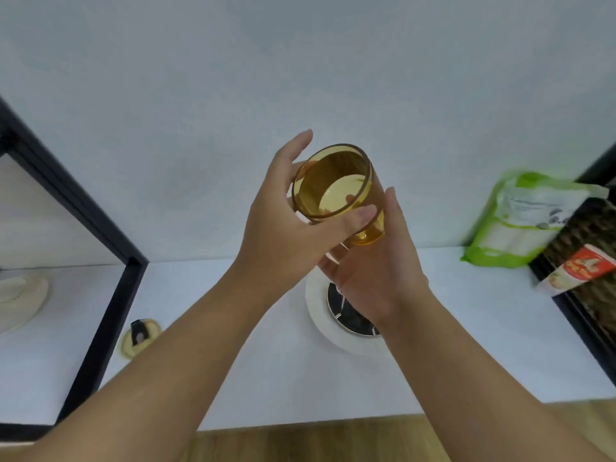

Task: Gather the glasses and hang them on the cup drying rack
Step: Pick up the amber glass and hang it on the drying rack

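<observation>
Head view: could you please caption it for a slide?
Both hands, left hand and right hand, hold a translucent amber glass above the white counter.

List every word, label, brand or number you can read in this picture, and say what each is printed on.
None can be read.
Green and white bag: dark print and a small panda-like picture, too blurred to read.
Red and white packet: light markings on the red panel, too blurred to read.
Amber glass, held in both hands: no print visible.
</observation>
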Action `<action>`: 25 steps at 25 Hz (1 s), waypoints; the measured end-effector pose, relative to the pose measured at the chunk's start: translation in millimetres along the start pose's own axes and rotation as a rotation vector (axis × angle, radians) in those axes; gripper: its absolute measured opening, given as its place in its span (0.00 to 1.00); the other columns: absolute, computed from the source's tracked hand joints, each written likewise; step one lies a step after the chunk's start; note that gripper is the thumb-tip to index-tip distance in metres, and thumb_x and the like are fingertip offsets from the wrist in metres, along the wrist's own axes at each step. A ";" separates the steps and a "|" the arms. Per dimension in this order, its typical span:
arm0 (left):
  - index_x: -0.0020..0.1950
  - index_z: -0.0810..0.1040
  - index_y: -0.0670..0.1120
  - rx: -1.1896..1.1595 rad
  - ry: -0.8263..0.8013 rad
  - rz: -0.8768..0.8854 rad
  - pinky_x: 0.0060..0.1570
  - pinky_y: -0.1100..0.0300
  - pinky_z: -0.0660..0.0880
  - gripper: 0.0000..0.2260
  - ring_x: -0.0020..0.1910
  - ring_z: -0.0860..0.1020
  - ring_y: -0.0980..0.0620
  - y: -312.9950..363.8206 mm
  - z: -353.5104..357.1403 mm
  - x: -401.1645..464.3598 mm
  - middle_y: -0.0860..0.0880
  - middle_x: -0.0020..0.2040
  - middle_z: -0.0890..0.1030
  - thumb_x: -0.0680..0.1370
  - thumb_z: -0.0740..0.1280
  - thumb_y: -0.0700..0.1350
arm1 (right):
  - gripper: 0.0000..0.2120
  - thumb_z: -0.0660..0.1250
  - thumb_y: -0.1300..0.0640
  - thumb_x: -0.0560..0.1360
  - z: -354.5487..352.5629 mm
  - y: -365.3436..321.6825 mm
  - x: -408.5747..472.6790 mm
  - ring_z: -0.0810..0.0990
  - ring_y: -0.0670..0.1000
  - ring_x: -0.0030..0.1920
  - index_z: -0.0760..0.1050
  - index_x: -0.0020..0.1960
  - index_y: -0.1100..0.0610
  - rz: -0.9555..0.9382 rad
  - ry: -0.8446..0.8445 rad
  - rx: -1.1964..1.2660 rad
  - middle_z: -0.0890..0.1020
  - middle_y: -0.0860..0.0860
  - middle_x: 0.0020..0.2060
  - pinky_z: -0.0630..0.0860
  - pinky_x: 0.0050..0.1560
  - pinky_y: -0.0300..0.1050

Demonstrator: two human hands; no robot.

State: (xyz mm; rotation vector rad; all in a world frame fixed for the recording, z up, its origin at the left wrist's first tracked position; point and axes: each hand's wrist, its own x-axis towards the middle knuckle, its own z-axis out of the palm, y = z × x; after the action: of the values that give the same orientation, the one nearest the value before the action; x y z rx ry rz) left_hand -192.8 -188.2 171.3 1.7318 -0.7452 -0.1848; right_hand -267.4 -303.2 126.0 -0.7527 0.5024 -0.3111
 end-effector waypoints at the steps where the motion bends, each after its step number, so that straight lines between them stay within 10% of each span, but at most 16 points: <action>1: 0.79 0.62 0.61 -0.037 -0.040 0.012 0.62 0.65 0.77 0.45 0.68 0.76 0.59 2.5 12.6 -4.1 0.60 0.68 0.76 0.66 0.81 0.59 | 0.28 0.55 0.31 0.82 -13.6 -8.5 -6.3 0.81 0.57 0.69 0.83 0.66 0.47 -0.010 0.022 0.028 0.85 0.53 0.66 0.76 0.70 0.57; 6: 0.73 0.66 0.68 -0.262 -0.088 -0.126 0.55 0.57 0.82 0.23 0.65 0.80 0.56 -18.7 52.1 -16.6 0.58 0.68 0.77 0.78 0.64 0.64 | 0.23 0.62 0.34 0.81 -73.7 -35.1 -27.1 0.84 0.55 0.56 0.85 0.56 0.50 -0.032 0.129 0.127 0.86 0.55 0.61 0.84 0.40 0.44; 12: 0.63 0.82 0.54 0.116 0.042 -0.380 0.65 0.57 0.76 0.12 0.59 0.81 0.57 -119.2 78.3 -34.1 0.60 0.60 0.82 0.84 0.64 0.43 | 0.15 0.66 0.41 0.82 -118.5 -56.1 -38.7 0.89 0.56 0.50 0.81 0.62 0.48 -0.122 0.224 -0.086 0.88 0.50 0.49 0.86 0.45 0.52; 18: 0.72 0.78 0.50 0.239 -0.033 -0.423 0.60 0.63 0.70 0.18 0.64 0.79 0.54 -158.3 104.4 -58.2 0.54 0.68 0.81 0.82 0.68 0.51 | 0.25 0.73 0.47 0.79 -141.3 -56.0 -38.8 0.84 0.55 0.61 0.74 0.75 0.45 -0.216 0.294 -0.426 0.81 0.52 0.66 0.87 0.50 0.58; 25: 0.67 0.82 0.50 0.252 0.052 -0.400 0.53 0.63 0.72 0.18 0.57 0.82 0.56 -167.8 118.5 -52.7 0.55 0.63 0.84 0.80 0.70 0.55 | 0.36 0.81 0.45 0.72 -162.9 -27.2 -24.8 0.79 0.43 0.63 0.70 0.76 0.36 -0.379 0.285 -1.029 0.78 0.45 0.63 0.78 0.67 0.51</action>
State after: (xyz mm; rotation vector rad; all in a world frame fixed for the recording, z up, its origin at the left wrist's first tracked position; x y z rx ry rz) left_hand -228.2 -235.9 -32.2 2.1081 -0.3877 -0.3284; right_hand -378.3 -404.1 52.3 -1.8313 0.7976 -0.5205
